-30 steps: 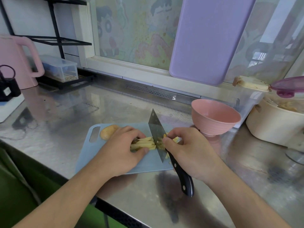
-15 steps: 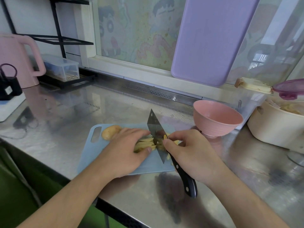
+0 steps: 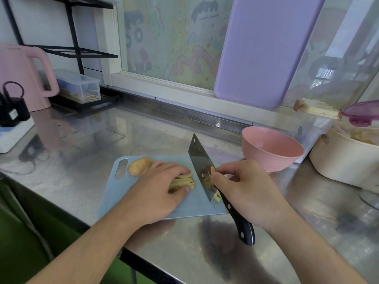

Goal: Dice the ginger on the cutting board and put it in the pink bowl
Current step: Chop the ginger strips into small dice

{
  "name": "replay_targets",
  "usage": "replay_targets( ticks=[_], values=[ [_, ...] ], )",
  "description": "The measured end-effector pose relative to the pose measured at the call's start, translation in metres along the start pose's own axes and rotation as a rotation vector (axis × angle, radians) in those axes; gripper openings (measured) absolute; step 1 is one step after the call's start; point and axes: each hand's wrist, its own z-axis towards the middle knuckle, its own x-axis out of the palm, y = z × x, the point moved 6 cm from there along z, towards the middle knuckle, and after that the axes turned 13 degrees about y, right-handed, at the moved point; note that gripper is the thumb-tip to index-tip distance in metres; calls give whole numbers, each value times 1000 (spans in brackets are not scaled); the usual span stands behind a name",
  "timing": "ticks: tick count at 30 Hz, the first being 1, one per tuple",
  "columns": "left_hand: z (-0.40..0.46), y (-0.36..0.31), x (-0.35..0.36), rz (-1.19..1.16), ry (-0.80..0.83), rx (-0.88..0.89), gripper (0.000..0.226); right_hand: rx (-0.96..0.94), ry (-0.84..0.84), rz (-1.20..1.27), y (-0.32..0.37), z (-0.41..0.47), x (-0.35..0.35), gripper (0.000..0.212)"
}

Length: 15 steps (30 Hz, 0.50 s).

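A pale blue cutting board (image 3: 114,193) lies on the steel counter. My left hand (image 3: 158,193) presses a bundle of yellow ginger strips (image 3: 184,181) onto it. My right hand (image 3: 246,191) grips a black-handled cleaver (image 3: 200,162), its blade standing edge-down just right of the strips. Cut ginger bits (image 3: 216,198) lie to the right of the blade. An uncut ginger piece (image 3: 139,166) rests near the board's handle hole. The pink bowl (image 3: 270,150) stands beyond the board's right end and looks empty.
A cream pot (image 3: 344,160) with a purple lid sits at the right. A purple board (image 3: 264,48) leans on the window. At the left stand a pink kettle (image 3: 18,76), a clear box (image 3: 80,87) and a black rack. The counter edge runs close below the board.
The cleaver has shifted slightly left along the strips, and my left fingers have drawn back, with more cut bits lying right of the blade.
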Motion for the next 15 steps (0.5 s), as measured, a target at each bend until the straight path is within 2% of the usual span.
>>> replay_targets(
  ticks=[9, 15],
  values=[
    [-5, 3, -7, -114, -91, -21, 27, 21, 56, -37, -4, 2, 10, 29],
    [-5, 1, -8, -91, -102, 2, 17, 34, 101, -83, 1, 6, 13, 43]
  ],
)
